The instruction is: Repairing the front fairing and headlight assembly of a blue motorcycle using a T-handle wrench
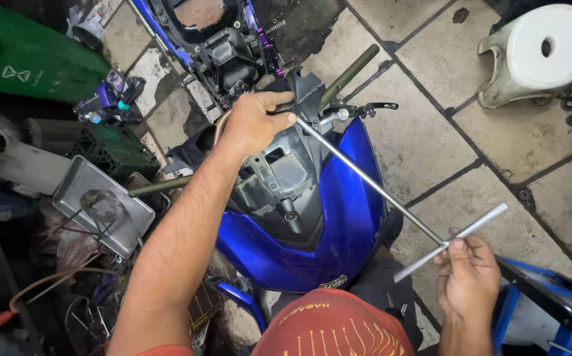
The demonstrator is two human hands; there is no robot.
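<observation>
A blue motorbike [339, 217] with its front cover off stands below me, its bare olive handlebar [349, 76] slanting up to the right. My left hand [254, 122] rests on the grey headstock, fingers curled around the far tip of a long silver T-handle wrench [372, 184]. The wrench shaft runs diagonally down to the right. My right hand [467, 273] grips its cross handle near the joint.
A white plastic stool [540, 53] stands at the top right on the tiled floor. A metal tray [101, 204], green crate [111, 148] and green bin [29, 56] crowd the left. A blue frame [550, 303] sits at the bottom right.
</observation>
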